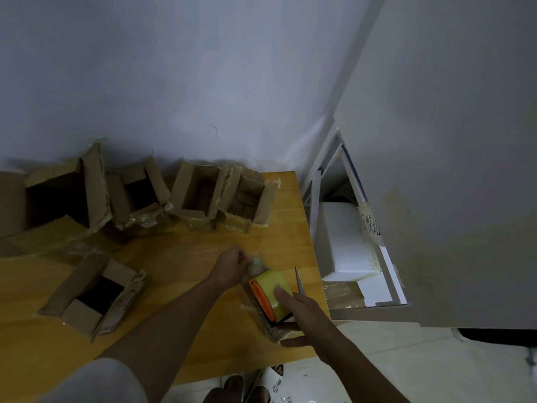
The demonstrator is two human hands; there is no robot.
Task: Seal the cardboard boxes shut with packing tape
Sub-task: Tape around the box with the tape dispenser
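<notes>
A: Where is the tape right now?

B: The tape dispenser [268,295], a yellow roll in an orange frame, sits at the right end of the desk [180,257]. The right hand [308,318] holds it, forefinger laid over the roll and thumb stretched out below. The left hand [232,264] pinches what looks like a crumpled wad of tape [258,264] just beyond the dispenser, though the picture is dim there.

A: And the boxes?

B: All open. Four stand in a row along the wall [200,196], and one box [93,295] lies near the front left with its flaps spread.

A: How will the tape handle?

B: I'd judge it light but clingy: thin film that sticks to itself and wrinkles. Best to grip the dispenser by its frame and pull the free end taut and flat. The boxes are thin, worn cardboard, so the flaps will likely flex; press them down near the seam. Mind the blade [300,282] lying just beside the roll.
</notes>
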